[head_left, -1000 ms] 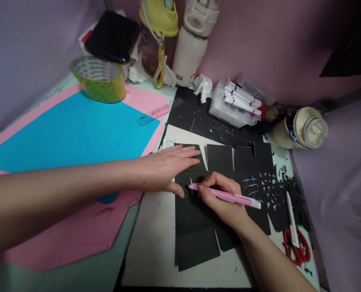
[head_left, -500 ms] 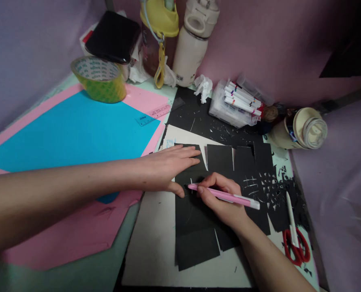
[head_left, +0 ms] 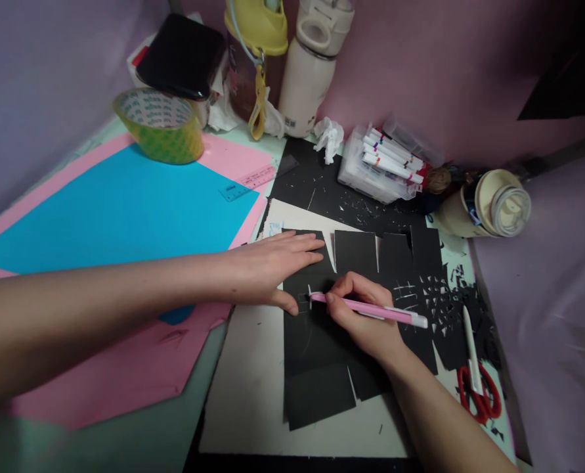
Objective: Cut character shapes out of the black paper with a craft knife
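Red scissors (head_left: 483,408) lie near the black paper (head_left: 319,391).

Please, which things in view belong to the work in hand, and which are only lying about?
In use:
pink pen, held in the right hand
black card, under the left hand
white board, beneath the card

Apparently only lying about:
tape roll
blue sheet
ruler
white bottle
marker pens

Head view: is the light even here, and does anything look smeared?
Head view: light uneven, the upper right corner nearly black; the pink sheet looks darker below the left forearm, its lower left edge smeared; the pink pen looks fairly clear.
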Action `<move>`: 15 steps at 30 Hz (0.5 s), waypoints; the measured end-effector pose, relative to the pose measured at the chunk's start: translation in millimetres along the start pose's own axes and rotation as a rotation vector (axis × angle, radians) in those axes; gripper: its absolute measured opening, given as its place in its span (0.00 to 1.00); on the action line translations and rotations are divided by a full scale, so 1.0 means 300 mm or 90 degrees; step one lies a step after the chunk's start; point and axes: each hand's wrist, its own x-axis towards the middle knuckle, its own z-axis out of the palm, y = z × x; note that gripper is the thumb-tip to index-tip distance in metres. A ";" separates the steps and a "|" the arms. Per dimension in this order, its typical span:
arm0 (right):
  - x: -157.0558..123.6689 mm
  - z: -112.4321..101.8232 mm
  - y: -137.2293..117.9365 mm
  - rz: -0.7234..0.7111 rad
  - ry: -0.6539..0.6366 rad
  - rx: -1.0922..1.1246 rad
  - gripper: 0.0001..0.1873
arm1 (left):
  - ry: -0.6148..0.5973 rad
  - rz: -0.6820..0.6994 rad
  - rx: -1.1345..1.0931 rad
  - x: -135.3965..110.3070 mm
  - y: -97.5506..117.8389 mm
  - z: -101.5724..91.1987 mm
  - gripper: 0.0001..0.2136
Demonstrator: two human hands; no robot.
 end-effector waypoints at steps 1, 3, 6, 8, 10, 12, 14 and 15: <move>0.000 -0.001 0.003 -0.001 0.000 0.002 0.11 | 0.000 0.000 0.003 0.000 0.001 -0.001 0.40; -0.001 -0.002 0.007 -0.003 0.000 0.004 0.11 | 0.003 0.001 0.006 0.000 0.001 -0.001 0.39; -0.003 -0.004 0.010 -0.006 0.001 0.006 0.11 | 0.009 0.005 0.006 0.000 0.003 -0.001 0.37; -0.002 -0.005 0.010 -0.007 0.003 0.005 0.12 | 0.006 0.003 0.009 0.000 0.005 -0.003 0.37; 0.000 -0.006 0.009 -0.009 0.006 0.001 0.12 | -0.001 -0.003 0.015 -0.001 0.008 -0.006 0.38; 0.002 -0.005 0.010 -0.016 0.008 -0.001 0.12 | -0.004 -0.009 0.023 -0.003 0.013 -0.011 0.38; -0.001 -0.002 0.014 -0.027 0.020 0.012 0.13 | 0.000 -0.011 0.027 -0.005 0.018 -0.015 0.38; -0.006 0.000 0.017 -0.036 0.037 0.035 0.14 | 0.002 -0.010 0.029 -0.006 0.021 -0.017 0.38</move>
